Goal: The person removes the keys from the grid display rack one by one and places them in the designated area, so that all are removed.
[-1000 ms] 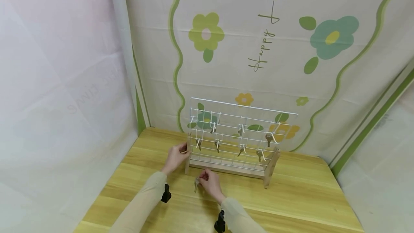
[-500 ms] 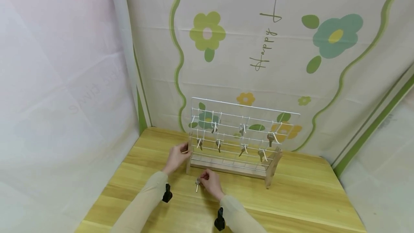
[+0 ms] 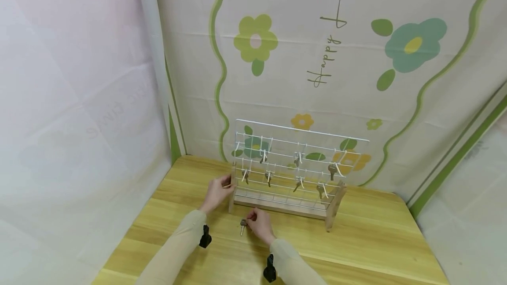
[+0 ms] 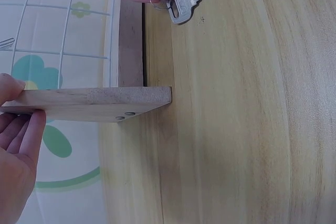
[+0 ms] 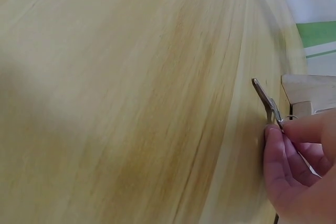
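Note:
My left hand point(image 3: 216, 193) holds the wooden side post point(image 4: 94, 100) of a white wire rack point(image 3: 301, 129), thumb on one face and fingers on the other in the left wrist view. In front of the rack's left end, my right hand point(image 3: 260, 224) pinches a silver key point(image 4: 184, 1) by its bow, with a thin ring point(image 4: 157, 3) at the fingertips. The key's blade points away from the fingers and down in the head view. Several keys hang from the rack's white hooks in two rows, such as one key point(image 3: 332, 170) at the upper right.
The rack's wooden base point(image 3: 277, 205) stands on a wood-grain table point(image 3: 376, 241). A printed curtain point(image 3: 309, 56) hangs close behind it, and a pale curtain point(image 3: 79, 144) rises at the left. Each wrist carries a black camera mount point(image 3: 205, 236).
The key in my right hand has turned so that its flat side and blade show more plainly. My left hand stays on the post, and the head view has shifted slightly.

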`<action>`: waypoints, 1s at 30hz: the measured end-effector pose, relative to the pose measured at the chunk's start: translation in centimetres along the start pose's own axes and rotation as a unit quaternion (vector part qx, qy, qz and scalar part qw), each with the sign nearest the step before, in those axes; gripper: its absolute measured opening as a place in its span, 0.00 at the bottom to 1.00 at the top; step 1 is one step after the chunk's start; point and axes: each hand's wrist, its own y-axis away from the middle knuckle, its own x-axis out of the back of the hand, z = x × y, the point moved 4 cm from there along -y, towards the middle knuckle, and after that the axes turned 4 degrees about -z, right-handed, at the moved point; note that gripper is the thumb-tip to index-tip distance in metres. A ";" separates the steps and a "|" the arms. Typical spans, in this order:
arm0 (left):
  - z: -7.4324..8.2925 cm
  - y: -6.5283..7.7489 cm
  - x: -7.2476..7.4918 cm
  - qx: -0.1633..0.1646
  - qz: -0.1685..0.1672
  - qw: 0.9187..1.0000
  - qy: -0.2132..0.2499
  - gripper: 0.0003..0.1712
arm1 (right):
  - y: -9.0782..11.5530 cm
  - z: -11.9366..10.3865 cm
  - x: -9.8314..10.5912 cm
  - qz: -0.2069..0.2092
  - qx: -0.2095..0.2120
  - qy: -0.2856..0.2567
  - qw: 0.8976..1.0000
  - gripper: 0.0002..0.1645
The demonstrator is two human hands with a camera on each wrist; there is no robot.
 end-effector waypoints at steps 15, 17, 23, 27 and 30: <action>-0.1 0.0 0.0 -0.008 0.001 1.000 0.006 0.23 | 0.1 0.1 0.3 -0.005 0.001 0.018 1.000 0.05; -0.2 0.0 -0.1 -0.008 0.000 1.000 0.009 0.23 | 0.2 0.2 0.3 -0.007 0.002 0.019 1.000 0.05; -0.3 0.0 -0.2 -0.015 -0.002 1.000 0.018 0.24 | 0.3 0.0 0.9 -0.010 0.006 0.013 1.000 0.03; -0.4 0.0 -0.1 -0.017 0.000 1.000 0.014 0.24 | 0.2 -0.7 1.7 0.002 0.019 -0.009 1.000 0.02; -0.4 -0.1 0.0 -0.010 -0.001 1.000 0.016 0.24 | 0.3 -1.4 2.5 0.020 0.030 -0.024 0.999 0.03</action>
